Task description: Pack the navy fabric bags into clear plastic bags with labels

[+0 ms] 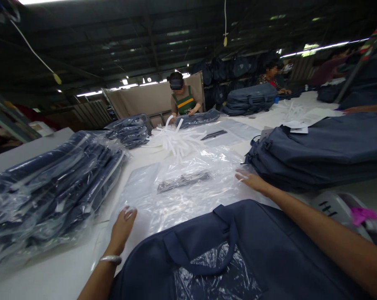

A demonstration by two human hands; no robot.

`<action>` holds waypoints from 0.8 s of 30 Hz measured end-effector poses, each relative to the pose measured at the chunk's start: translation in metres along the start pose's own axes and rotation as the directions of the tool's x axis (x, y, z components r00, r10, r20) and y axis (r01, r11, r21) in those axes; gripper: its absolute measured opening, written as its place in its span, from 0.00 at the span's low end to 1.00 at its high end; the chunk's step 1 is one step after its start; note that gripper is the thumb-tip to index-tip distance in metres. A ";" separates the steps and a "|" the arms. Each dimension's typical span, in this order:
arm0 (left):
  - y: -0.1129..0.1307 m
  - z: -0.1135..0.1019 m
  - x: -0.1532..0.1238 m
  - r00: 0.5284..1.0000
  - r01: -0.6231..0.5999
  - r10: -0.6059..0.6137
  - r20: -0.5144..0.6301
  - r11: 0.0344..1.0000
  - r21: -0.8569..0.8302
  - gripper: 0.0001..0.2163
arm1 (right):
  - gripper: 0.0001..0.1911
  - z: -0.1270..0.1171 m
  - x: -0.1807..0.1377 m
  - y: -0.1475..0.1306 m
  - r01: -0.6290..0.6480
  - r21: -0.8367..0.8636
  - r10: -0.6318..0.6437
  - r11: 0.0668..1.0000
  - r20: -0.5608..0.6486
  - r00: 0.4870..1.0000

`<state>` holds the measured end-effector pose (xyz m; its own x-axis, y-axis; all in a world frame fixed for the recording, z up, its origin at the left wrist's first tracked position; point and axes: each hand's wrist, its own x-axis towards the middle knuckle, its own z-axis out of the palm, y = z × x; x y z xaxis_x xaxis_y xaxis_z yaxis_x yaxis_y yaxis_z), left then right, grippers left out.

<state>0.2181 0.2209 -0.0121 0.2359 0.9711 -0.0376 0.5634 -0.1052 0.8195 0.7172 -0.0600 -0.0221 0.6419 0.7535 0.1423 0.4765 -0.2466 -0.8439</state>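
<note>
A navy duffel bag (270,241) with a strap handle lies closest to me, a clear plastic piece on its front panel. Beyond it a clear plastic bag (182,208) is spread over the white table, with a bundle of thin dark strips (184,181) on or under its film. My left hand (122,227) has its fingers curled at the plastic bag's left edge, seemingly pinching the film. At the right side of the plastic, my right hand (252,181) lies with fingers stretched out on the film.
Plastic-wrapped navy bags (57,187) are stacked at left. Unwrapped navy bags (326,150) lie at right. White strips (176,139) are heaped mid-table. Across the table a person (184,98) in a green apron handles a bag; another person (271,77) sits farther right.
</note>
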 end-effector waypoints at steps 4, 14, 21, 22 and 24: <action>0.037 0.017 -0.021 0.980 0.132 -0.049 0.194 0.886 -0.445 0.35 | 0.34 0.003 -0.022 -0.024 -0.030 0.101 0.014 0.994 0.154 0.988; 0.054 0.028 -0.039 0.770 -0.636 0.616 0.168 0.714 0.292 0.14 | 0.15 0.023 -0.043 -0.065 0.482 -0.188 -0.470 0.856 0.107 0.876; 0.071 0.047 -0.008 0.603 -0.766 0.632 0.486 0.291 0.573 0.30 | 0.34 0.035 -0.025 -0.089 0.599 -0.689 -0.658 0.408 0.233 0.716; 0.069 0.048 -0.001 0.648 -0.738 0.594 0.476 0.337 0.584 0.27 | 0.32 0.034 -0.019 -0.088 0.556 -0.723 -0.641 0.411 0.205 0.739; 0.062 0.046 0.010 0.715 -0.680 0.553 0.428 0.410 0.608 0.20 | 0.21 0.029 -0.009 -0.082 0.504 -0.756 -0.628 0.418 0.160 0.762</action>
<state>0.2920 0.2140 0.0118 0.8188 0.5447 0.1814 0.5517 -0.8339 0.0142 0.6553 -0.0287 0.0305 0.0937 0.8265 0.5551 0.9767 -0.1845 0.1099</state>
